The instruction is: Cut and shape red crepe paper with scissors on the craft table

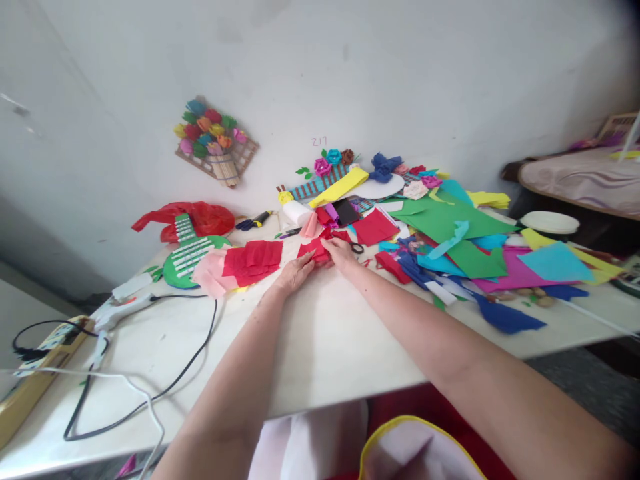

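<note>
A small piece of red crepe paper [316,249] lies at the middle of the table between my two hands. My left hand [296,273] grips its near left edge with the fingers together. On the other side, my right hand [341,253] pinches the paper's right part, covering some of it. A black scissors handle [357,248] pokes out just beyond my right hand; the blades are hidden. To the left of my left hand lie a stack of red crepe pieces [254,261] and a pale pink piece [211,272].
A green guitar-shaped craft [193,257] and a white glue gun [123,310] with a looping black cord [200,353] occupy the left. Coloured paper sheets [450,220] pile up on the right. Paper flowers [327,163] stand against the wall. A power strip [50,350] sits at the left edge.
</note>
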`<state>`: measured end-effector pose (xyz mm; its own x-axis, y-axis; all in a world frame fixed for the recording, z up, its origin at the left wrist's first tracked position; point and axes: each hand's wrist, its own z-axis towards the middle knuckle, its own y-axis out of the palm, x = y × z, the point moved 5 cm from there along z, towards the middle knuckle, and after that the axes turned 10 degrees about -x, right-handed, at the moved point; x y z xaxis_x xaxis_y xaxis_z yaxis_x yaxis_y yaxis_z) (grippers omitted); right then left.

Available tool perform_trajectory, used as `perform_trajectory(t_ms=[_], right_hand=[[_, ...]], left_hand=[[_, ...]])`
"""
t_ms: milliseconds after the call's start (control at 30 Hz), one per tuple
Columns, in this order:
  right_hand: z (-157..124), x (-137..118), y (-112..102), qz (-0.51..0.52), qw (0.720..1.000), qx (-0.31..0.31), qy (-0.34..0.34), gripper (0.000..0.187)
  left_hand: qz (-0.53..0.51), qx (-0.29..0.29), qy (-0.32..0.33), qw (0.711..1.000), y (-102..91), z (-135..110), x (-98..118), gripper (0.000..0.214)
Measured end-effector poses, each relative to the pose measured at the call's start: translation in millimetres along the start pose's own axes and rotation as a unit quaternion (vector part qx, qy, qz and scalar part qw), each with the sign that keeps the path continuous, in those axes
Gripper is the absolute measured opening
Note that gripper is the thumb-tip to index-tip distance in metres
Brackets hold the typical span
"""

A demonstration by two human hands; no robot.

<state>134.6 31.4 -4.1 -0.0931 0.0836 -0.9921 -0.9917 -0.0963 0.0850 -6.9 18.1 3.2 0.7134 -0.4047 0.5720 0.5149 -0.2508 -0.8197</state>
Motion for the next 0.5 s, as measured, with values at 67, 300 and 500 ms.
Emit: perform_trajectory(t_ms=[67,300,500], right_hand=[[-4.3,-3.6,4.6,0.025,0.999,-0.033,0.008,0.028],[-6.6,-6.9,11.6,-0.023,0.995,-0.096,0.004,0.006],[-0.8,0.8,12.0,-0.106,0.991,-0.080,0.005,0.004]], left_hand=[[0.000,0.004,-0.002,1.000,0.2,1.2,-2.4,0.052],[-0.040,0.023,-0.002,0.999,0.6,3.8,-7.4,0.052],[-0.038,0.026,0.019,0.999,0.7,0.2,0.7,0.049]])
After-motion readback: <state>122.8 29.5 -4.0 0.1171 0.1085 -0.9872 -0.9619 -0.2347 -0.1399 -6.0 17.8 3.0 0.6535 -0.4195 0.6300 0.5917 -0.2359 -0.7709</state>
